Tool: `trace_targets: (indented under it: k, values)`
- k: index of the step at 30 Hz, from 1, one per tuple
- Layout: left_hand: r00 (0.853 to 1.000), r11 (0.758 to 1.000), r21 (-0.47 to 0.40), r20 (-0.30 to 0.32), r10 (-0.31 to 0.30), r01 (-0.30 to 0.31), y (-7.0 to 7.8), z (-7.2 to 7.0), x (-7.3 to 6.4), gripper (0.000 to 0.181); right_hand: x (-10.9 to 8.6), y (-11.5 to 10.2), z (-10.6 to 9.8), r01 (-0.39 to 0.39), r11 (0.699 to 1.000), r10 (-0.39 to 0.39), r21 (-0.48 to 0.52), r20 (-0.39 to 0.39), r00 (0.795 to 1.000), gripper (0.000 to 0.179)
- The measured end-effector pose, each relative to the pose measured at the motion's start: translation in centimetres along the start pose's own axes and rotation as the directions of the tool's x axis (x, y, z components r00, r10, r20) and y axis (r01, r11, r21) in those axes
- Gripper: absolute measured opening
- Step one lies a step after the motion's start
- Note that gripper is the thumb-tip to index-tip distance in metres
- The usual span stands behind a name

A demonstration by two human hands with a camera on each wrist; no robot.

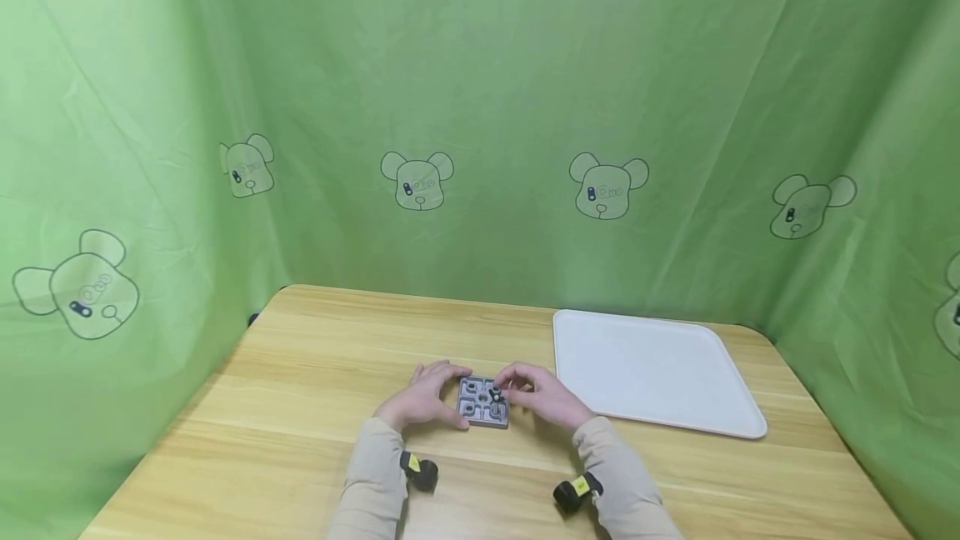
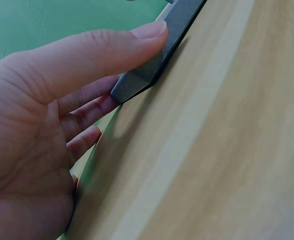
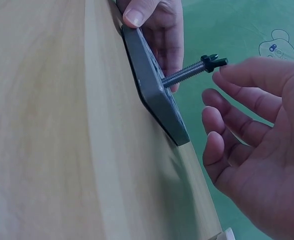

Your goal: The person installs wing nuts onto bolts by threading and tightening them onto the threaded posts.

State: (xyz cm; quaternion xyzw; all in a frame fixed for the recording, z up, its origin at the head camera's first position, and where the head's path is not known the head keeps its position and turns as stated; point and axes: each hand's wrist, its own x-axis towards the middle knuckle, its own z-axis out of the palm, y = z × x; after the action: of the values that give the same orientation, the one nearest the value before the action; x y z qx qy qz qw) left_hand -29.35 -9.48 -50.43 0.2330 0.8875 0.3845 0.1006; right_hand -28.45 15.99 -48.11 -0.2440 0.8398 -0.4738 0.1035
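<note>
A square grey plate (image 1: pixel 480 417) with recessed corners and round holes lies on the wooden table. My left hand (image 1: pixel 420 400) holds it from the left, thumb (image 2: pixel 137 45) along the near side and fingers round toward the far side. A threaded bolt (image 3: pixel 183 74) with a black winged head (image 3: pixel 212 63) stands up out of the plate near its right side. At that head is my right hand (image 1: pixel 547 398), thumb and index fingertips together at one wing, the other fingers loosely curled below.
A white tray (image 1: pixel 652 369) lies at the back right of the wooden table (image 1: pixel 300 423), just beyond my right hand. Green curtains (image 1: pixel 510 248) printed with bear heads hang behind the table and on both sides. A black camera is strapped on each wrist.
</note>
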Motion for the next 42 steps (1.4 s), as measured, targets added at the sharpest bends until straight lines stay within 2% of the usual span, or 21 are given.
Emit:
trace_targets:
  k: [10, 21, 29, 35, 38, 42]
  values:
    - [1.0, 1.0, 0.005, -0.003, 0.0, 0.0, -0.1, 0.1, 0.1, 0.089, 0.1, 0.3, 0.1, -0.008, 1.0, 0.008, 0.011, 0.033, 0.999, 0.028]
    - [1.0, 1.0, -0.006, -0.005, -0.003, 0.003, 0.0, 0.1, -0.1, 0.088, 0.1, 0.0, 0.4, -0.011, 1.0, 0.011, 0.005, 0.031, 0.999, 0.028]
    - [1.0, 1.0, 0.005, -0.006, -0.003, 0.003, 0.0, 0.1, -0.1, 0.088, -0.9, -3.0, 0.4, -0.014, 1.0, 0.014, 0.024, 0.029, 0.999, 0.022]
    - [1.0, 1.0, 0.006, -0.007, -0.004, 0.004, 0.1, 0.0, -0.1, 0.089, -1.1, -3.8, 0.4, -0.018, 1.0, 0.018, 0.023, 0.006, 1.0, 0.019]
    - [1.0, 1.0, 0.008, -0.007, -0.003, 0.003, 0.2, 0.0, -0.2, 0.088, -0.9, -3.5, 0.6, -0.027, 1.0, 0.027, 0.009, -0.001, 1.0, 0.019]
    - [1.0, 1.0, 0.01, -0.007, -0.006, 0.006, 0.2, 0.0, -0.2, 0.088, -0.2, -1.9, 1.1, -0.037, 0.999, 0.037, -0.02, -0.023, 0.999, 0.016]
